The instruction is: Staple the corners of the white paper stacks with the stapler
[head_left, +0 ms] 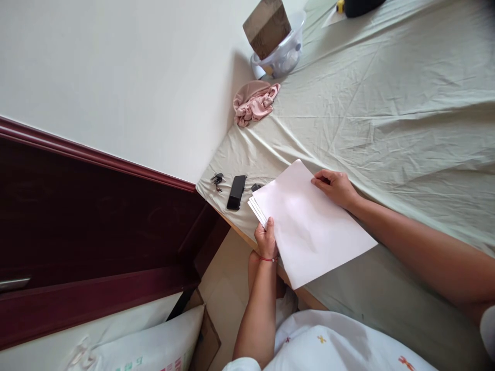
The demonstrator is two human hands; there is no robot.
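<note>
Several sheets of white paper (309, 226) are held over the edge of the cloth-covered surface, slightly fanned at their left corner. My left hand (266, 239) grips them at the lower left edge, thumb on top and fingers hidden beneath. At the upper right edge, my right hand (334, 186) pinches the paper between thumb and fingers. A small black object (257, 187) peeks out beside the sheets' left corner, partly hidden. Left of it lies a black phone-like object (236, 192).
Keys (217, 179) lie near the corner of the pale green cloth (417, 129). Further back are a bunched pink cloth (255, 102) and a clear plastic basin (296, 44) holding a brown box (266, 27). A dark red door (96, 216) and a white sack (154, 340) are at left.
</note>
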